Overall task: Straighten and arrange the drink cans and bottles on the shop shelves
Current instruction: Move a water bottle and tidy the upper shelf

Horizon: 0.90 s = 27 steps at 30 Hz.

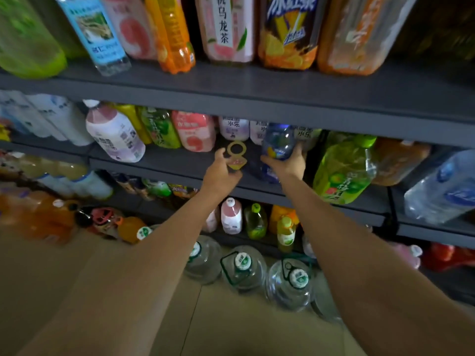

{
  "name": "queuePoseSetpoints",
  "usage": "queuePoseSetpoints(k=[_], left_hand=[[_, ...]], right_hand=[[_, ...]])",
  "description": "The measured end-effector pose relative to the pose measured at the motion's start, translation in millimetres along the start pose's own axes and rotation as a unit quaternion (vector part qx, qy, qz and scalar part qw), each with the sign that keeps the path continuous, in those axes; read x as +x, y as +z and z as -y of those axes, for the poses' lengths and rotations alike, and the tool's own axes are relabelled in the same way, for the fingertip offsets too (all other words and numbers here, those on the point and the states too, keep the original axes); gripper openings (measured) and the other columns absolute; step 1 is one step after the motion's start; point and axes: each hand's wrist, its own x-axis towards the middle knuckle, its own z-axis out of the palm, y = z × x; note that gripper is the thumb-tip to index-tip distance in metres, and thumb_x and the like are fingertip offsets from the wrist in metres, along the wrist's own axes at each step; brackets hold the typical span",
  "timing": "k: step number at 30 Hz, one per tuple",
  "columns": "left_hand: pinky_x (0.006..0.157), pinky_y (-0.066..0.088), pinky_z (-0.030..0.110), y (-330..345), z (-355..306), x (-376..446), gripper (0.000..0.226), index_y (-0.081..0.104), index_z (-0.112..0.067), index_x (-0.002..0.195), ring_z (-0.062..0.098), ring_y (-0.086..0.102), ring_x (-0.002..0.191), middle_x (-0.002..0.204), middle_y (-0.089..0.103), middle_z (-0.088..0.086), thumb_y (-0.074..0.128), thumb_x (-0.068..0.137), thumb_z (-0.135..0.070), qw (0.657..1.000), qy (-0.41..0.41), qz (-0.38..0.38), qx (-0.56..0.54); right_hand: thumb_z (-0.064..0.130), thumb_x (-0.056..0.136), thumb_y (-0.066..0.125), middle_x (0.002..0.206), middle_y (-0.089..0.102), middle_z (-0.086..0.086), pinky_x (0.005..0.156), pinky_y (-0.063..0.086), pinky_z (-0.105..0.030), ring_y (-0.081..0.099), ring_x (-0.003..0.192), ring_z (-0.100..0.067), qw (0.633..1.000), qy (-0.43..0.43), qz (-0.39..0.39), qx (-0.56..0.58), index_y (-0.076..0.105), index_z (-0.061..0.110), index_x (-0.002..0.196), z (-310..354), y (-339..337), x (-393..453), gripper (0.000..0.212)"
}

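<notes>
My right hand grips the base of a blue-labelled drink bottle on the middle shelf, and the bottle's top is hidden under the shelf above. My left hand pinches a tan paper neck tag with a round hole, held over the bare patch of shelf just left of that bottle. Pink, green and pale purple bottles stand behind and to the left. A large green tea bottle leans at the right.
Big bottles fill the top shelf. Lower shelves hold small juice bottles. Large water jugs stand on the tan floor below my arms. A clear water bottle juts out at far right.
</notes>
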Motion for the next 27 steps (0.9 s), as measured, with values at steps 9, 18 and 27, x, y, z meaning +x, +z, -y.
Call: queuePoseSetpoints(k=[9, 18, 27], left_hand=[[0.074, 0.044, 0.01, -20.9, -92.4, -62.2, 0.074, 0.032, -0.024, 0.139, 0.006, 0.051, 0.104, 0.127, 0.053, -0.006, 0.074, 0.078, -0.019, 0.964, -0.004, 0.245, -0.102], [0.086, 0.05, 0.025, -55.4, -285.1, -134.8, 0.053, 0.053, -0.027, 0.111, 0.014, 0.062, 0.104, 0.112, 0.065, -0.001, 0.076, 0.071, -0.001, 0.915, 0.057, 0.363, -0.169], [0.102, 0.041, 0.032, 12.3, -518.8, -234.9, 0.05, 0.06, -0.03, 0.104, 0.013, 0.058, 0.111, 0.107, 0.066, -0.011, 0.065, 0.074, 0.01, 0.873, 0.174, 0.44, -0.119]], right_hand=[[0.023, 0.061, 0.084, 0.117, 0.047, -0.018, 0.085, 0.036, -0.027, 0.046, 0.108, -0.025, 0.997, -0.002, 0.074, 0.027, 0.048, 0.003, 0.123, 6.5, -73.8, -121.4, 0.074], [0.056, 0.056, 0.071, 0.086, 0.04, 0.002, 0.08, 0.035, -0.023, 0.04, 0.092, -0.013, 0.98, -0.197, 0.014, -0.003, 0.051, 0.004, 0.098, 112.0, -269.3, -149.3, 0.07], [0.053, 0.063, 0.064, 0.093, 0.036, -0.005, 0.078, 0.031, -0.02, 0.038, 0.092, -0.017, 0.929, -0.324, -0.176, 0.035, 0.047, -0.002, 0.095, 141.8, -502.5, -140.6, 0.067]])
